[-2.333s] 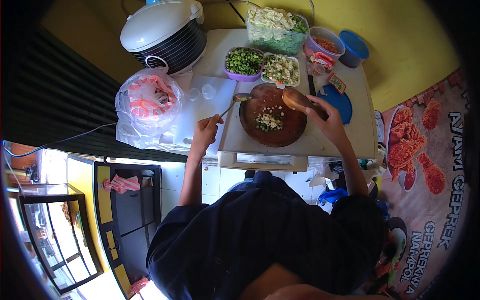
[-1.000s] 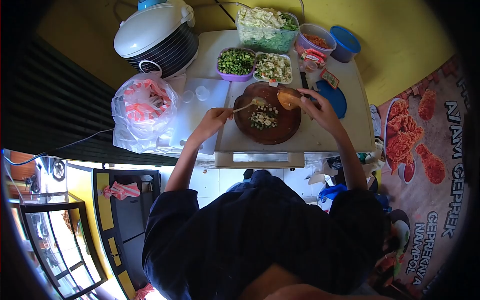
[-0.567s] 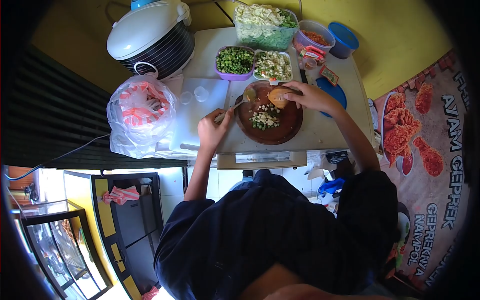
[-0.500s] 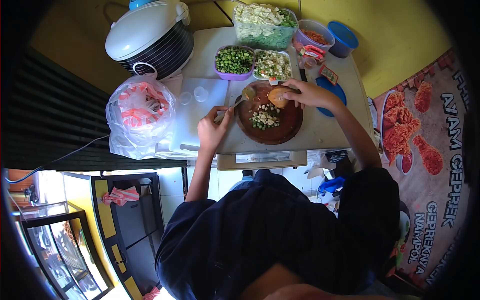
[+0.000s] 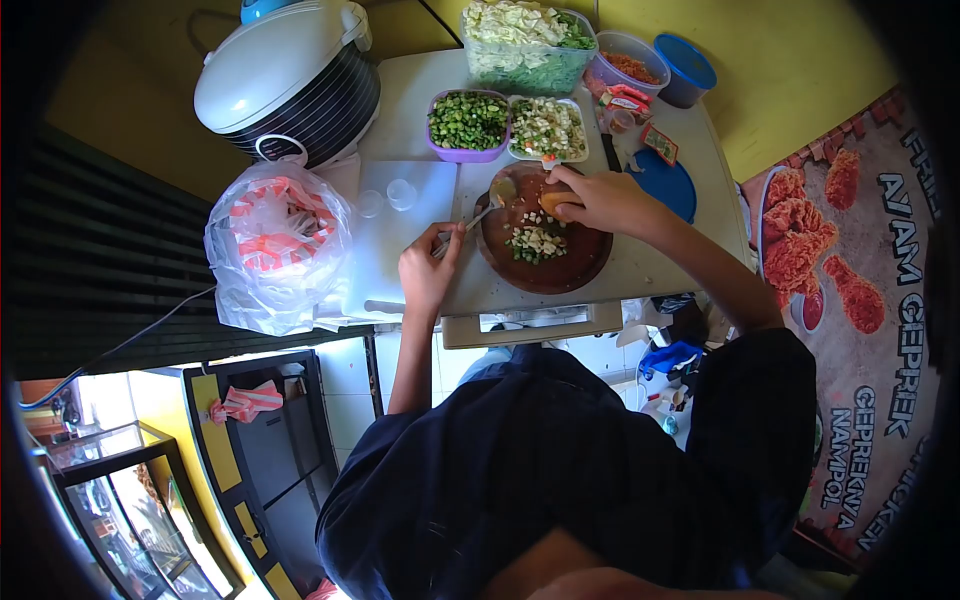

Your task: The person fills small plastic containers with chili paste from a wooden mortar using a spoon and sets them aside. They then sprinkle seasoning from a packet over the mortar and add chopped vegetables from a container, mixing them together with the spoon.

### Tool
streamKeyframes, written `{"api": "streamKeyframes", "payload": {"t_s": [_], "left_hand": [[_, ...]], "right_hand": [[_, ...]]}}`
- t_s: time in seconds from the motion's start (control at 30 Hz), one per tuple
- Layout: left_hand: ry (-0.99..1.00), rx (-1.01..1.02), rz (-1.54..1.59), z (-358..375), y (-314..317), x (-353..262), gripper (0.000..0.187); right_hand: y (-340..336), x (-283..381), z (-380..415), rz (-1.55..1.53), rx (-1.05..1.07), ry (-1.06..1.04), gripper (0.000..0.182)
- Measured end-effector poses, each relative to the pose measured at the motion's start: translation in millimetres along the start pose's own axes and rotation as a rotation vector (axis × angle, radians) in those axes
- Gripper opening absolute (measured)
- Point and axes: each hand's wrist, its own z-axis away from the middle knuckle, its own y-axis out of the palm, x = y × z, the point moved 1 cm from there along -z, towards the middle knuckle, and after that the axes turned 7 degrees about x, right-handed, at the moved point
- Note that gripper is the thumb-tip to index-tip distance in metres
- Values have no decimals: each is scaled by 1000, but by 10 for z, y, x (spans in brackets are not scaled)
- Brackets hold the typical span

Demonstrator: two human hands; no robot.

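My left hand (image 5: 428,270) is closed around the handle of a metal spoon (image 5: 478,217), whose bowl lies over the upper left of a round brown mortar (image 5: 588,258). In my right hand (image 5: 605,200) is a wooden pestle (image 5: 555,206), its light-brown end down inside the mortar and the rest largely hidden by my fingers. Chopped white and green pieces (image 5: 537,242) lie heaped in the mortar, just below the pestle. Behind it stand a purple tub of cut green vegetables (image 5: 468,120) and a tub of white and green pieces (image 5: 547,128).
At the back are a container of shredded cabbage (image 5: 527,50), a tub with orange-red food (image 5: 628,68) and a blue-lidded tub (image 5: 685,70). A blue lid (image 5: 664,186) lies right of the mortar. A plastic bag (image 5: 278,245) and rice cooker (image 5: 290,80) stand left.
My right hand has turned over the pestle and come slightly left, covering more of it. My left hand keeps the spoon at the mortar's left side. The whole view has shifted a little.
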Motion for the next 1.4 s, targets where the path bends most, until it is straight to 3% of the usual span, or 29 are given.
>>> {"api": "streamKeyframes", "payload": {"t_s": [0.63,0.93,1.13,1.23,1.33,1.4], "left_hand": [[4,82,-11,-25,-26,-100,20],[42,74,-30,-11,-20,-95,36],[43,106,-21,-2,26,-42,41],[-11,127,-39,8,-6,-126,42],[-68,130,20,18,-12,-175,41],[-98,149,14,25,-4,-182,41]], "right_hand": [[416,68,1,-15,-287,163,39],[260,-10,2,-69,-141,111,39],[212,-271,-54,-211,-66,-87,41],[124,-216,-20,-153,32,-33,42],[68,-70,19,-68,40,28,43],[203,-72,8,-33,-78,2,43]]}}
